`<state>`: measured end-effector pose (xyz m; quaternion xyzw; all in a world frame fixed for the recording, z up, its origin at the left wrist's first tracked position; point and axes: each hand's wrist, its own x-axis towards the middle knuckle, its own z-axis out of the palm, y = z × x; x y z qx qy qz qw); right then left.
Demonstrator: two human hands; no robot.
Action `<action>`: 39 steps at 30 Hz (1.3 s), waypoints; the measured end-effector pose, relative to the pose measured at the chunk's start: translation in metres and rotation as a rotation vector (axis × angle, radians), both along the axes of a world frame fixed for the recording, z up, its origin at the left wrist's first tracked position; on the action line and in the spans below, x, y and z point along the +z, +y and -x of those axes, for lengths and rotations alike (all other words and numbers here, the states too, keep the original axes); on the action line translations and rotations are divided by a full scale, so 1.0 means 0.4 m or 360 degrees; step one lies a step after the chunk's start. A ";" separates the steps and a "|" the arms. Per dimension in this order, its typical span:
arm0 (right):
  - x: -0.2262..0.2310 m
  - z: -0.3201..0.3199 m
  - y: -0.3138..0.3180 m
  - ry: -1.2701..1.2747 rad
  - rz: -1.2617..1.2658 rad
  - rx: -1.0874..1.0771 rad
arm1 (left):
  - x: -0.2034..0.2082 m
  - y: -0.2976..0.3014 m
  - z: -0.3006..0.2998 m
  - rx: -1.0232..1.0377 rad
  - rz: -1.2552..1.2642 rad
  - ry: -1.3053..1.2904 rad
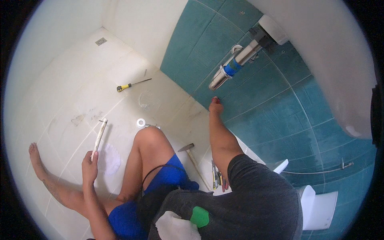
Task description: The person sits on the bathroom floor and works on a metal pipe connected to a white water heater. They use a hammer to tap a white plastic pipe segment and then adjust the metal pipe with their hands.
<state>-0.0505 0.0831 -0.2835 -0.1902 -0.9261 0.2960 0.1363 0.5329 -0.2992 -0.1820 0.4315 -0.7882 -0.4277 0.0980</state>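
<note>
My left hand [89, 167] is closed round the lower end of a long whitish stick-like tool [100, 136], which points up and away over the floor. A small dark metal piece crosses its far tip. My right arm reaches out to the teal tiled wall, where my right hand [216, 106] is closed close to the tiles. What its fingers hold, if anything, is hidden. Just above that hand hangs a chrome drain pipe [219, 79] with a blue band [232, 67], running up to the white washbasin [320, 52].
A yellow-and-black screwdriver [127, 86], a hammer [195, 160] and a chrome fitting with a white ring [141, 123] lie on the pale floor. Several hand tools [218, 178] are by my hip. A white toilet [324, 210] stands at right; a hose [320, 172] runs along the wall.
</note>
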 end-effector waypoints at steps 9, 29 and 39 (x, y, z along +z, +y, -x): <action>-0.017 0.016 0.011 0.0113 0.1992 -0.0077 | -0.023 -0.018 0.022 -0.0080 0.0108 0.0056; -0.011 0.077 -0.048 0.0400 0.2408 -0.0654 | -0.034 -0.029 0.031 -0.0057 0.0032 0.0018; 0.092 -0.074 -0.039 -0.0105 0.0200 0.0126 | -0.023 -0.006 -0.003 -0.0013 0.0037 -0.0029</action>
